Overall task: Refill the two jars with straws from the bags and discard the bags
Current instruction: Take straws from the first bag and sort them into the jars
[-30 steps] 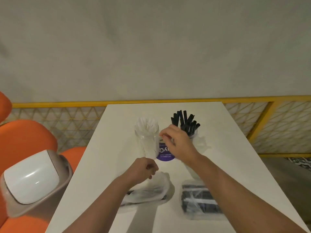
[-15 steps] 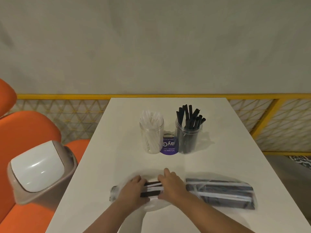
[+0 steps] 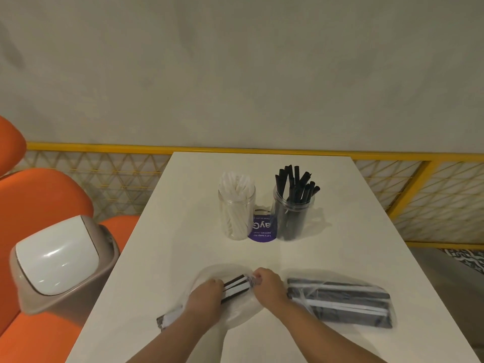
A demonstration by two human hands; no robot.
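Note:
Two clear jars stand at the middle of the white table (image 3: 353, 226): the left jar (image 3: 236, 213) holds white straws, the right jar (image 3: 292, 213) holds black straws. Near the front edge lies a clear plastic bag (image 3: 237, 307) with a few black and white straws inside. My left hand (image 3: 205, 301) presses on its left part, fingers curled over the plastic. My right hand (image 3: 269, 284) pinches the bag's right end. A second, fuller bag of straws (image 3: 340, 301) lies to the right of my right hand.
A purple round sticker (image 3: 262, 230) lies between the jars. A beige swing-lid bin (image 3: 56, 260) sits on an orange seat (image 3: 39, 200) left of the table. A yellow mesh railing (image 3: 432, 195) runs behind and to the right.
My right hand came back from the jars to the near bag. Both hands now grip that bag, and my right hand has shifted from flat on it to pinching its end.

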